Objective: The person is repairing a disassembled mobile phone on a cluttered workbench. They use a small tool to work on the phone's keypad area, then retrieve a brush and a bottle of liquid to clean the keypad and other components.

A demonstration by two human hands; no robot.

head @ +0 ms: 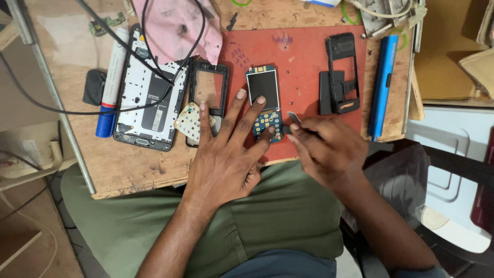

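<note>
A small phone circuit board (263, 98) with a dark screen and a blue keypad area lies on a red mat (303, 67). My left hand (226, 149) presses flat on it, fingers spread, the index fingertip on the screen's lower edge and the thumb beside the keypad area. My right hand (327, 149) grips a thin black tool (294, 121) whose tip points at the board's right edge. A pale rubber keypad (191, 121) lies under my left little finger, over a black front frame (208, 90).
A larger opened phone chassis (146, 95) lies left, crossed by black cables. A blue-capped white marker (110, 87), a black phone housing (342, 72), a blue tube (382, 85) and a pink cloth (177, 25) surround the mat on the wooden table (128, 164).
</note>
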